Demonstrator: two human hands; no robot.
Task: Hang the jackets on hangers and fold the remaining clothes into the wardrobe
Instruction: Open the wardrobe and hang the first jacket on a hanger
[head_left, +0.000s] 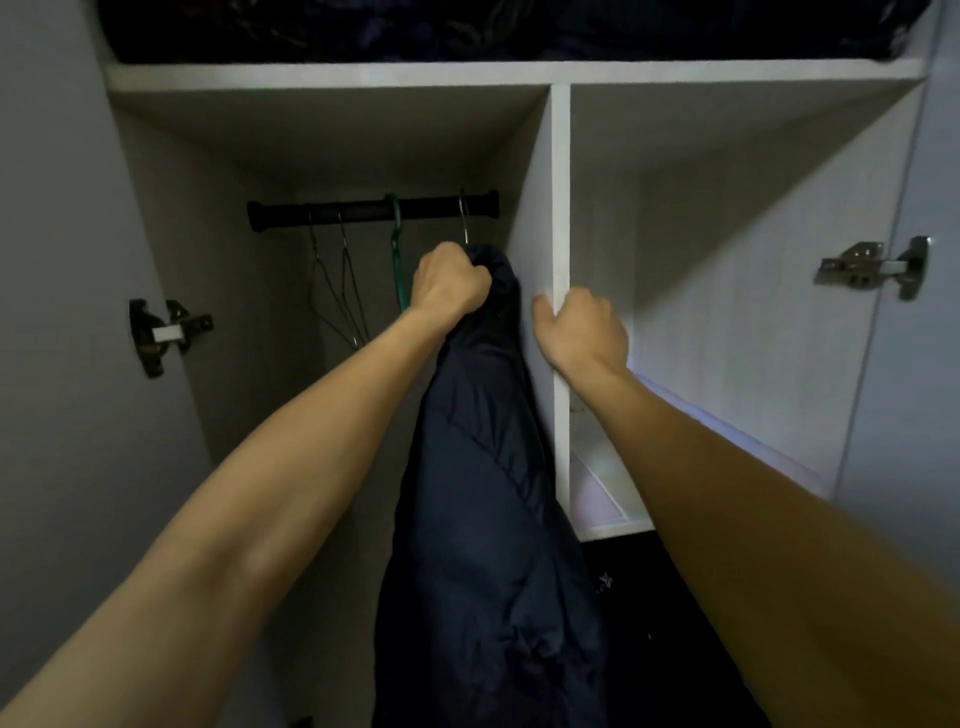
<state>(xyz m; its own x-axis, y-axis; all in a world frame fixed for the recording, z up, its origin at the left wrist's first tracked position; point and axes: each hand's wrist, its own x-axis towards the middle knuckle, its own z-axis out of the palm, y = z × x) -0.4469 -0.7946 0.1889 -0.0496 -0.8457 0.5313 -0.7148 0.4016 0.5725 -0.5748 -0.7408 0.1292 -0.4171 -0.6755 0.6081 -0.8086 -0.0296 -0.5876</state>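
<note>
A dark navy quilted jacket (483, 467) hangs in the left wardrobe compartment from a metal hanger hook (464, 218) on the black rail (363, 208). My left hand (449, 283) grips the jacket's collar just below that hook. My right hand (582, 332) holds the front edge of the white divider panel (561, 182), fingers curled round it. Two bare wire hangers (337, 280) and a green hanger (397, 260) hang on the rail to the left of the jacket.
Both wardrobe doors stand open, with hinges at left (161, 332) and right (872, 267). Dark bundled fabric (467, 26) fills the top shelf. The right compartment has a white shelf (727, 431) lower down. Dark cloth (639, 597) lies below the divider.
</note>
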